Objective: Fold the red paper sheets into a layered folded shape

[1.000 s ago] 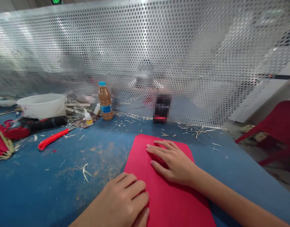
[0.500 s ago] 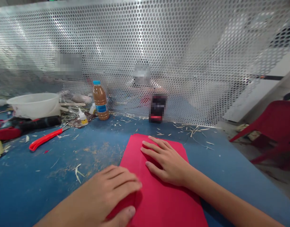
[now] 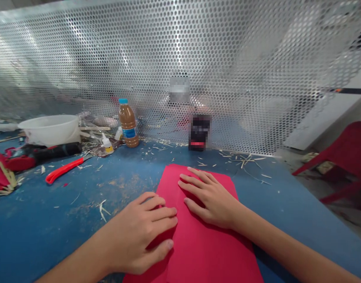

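Observation:
Red paper [image 3: 211, 251] lies on the blue table in front of me, with a crease or overlapping edge running lengthwise along its left part. My right hand [image 3: 208, 196] rests on the paper's upper half, fingers spread and pointing left. Over the left side of the sheet is my left hand [image 3: 147, 230], its fingers stretched out to the right and their tips at the crease. Neither hand grips anything. The paper's near end runs out of the bottom of the view.
To the left lie a red-handled knife [image 3: 65, 169], a black and red tool [image 3: 44, 153] and a white basin [image 3: 52, 129]. A small glue bottle [image 3: 106, 144] stands by a brown-filled bottle [image 3: 129, 125]. A perforated metal panel [image 3: 242, 70] closes the back; straw scraps [image 3: 248, 159] are scattered about.
My left hand has shifted up along the paper's left side, its fingers now lying more flatly. My right hand has stayed in place on the paper. The view has turned slightly left.

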Available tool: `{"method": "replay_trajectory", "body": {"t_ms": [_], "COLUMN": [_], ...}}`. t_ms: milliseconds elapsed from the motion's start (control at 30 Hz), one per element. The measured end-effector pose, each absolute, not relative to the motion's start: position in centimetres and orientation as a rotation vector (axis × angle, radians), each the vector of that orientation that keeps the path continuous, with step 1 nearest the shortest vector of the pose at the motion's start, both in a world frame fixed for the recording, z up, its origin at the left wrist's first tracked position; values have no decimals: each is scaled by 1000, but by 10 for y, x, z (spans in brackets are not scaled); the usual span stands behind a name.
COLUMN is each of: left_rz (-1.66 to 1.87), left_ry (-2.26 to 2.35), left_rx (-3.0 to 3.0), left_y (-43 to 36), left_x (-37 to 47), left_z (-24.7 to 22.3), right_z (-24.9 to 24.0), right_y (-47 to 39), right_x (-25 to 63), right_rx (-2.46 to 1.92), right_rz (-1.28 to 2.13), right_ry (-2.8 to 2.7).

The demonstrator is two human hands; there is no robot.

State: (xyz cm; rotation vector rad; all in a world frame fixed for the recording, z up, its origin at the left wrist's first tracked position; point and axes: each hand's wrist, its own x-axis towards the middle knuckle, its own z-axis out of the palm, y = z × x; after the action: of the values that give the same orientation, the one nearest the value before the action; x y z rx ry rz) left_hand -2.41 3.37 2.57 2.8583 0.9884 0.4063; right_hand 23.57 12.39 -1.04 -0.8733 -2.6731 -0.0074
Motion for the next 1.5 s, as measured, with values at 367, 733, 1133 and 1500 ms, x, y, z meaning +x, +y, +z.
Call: {"method": "replay_trajectory", "body": {"t_ms": [367,733,1133,1500], "left_rz": [533,589,663,719], "left_ry": [583,911,693,645], "left_rx": [3042,3083,3146,3246], "left_y": [7,13,5,3], "left_x": [-13,-14,-5,-8], "left_z": [10,29,13,3], "right_z": [-6,-5,20,3], "right_y": [121,123,89,102], "right_x": [235,236,219,210], "right_rx": [-875,-822,-731,-996], "right_rz": [36,65,349,419], "right_ry": [-2665,-2679,-2745,-2567]}}
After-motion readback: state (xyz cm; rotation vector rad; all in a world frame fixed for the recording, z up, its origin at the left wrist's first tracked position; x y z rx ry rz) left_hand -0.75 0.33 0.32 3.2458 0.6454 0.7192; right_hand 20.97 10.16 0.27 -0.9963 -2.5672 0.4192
